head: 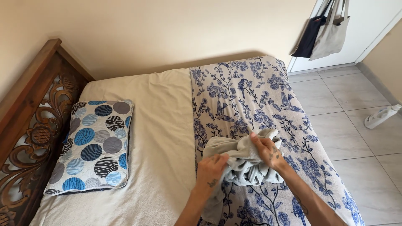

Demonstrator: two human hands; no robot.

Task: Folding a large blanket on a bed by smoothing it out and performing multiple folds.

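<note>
Grey cloth (243, 161), bunched, axis unclear, gripped by both hands.

A home bedroom: bed (159, 125), pillow (94, 146), carved headboard (33, 125).

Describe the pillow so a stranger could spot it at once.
Start at the carved wooden headboard on the left. Beside it, on the bare cream mattress, lies a rectangular pillow. Only it has blue, grey and black circles; the bedspread has blue flowers and birds.
</note>
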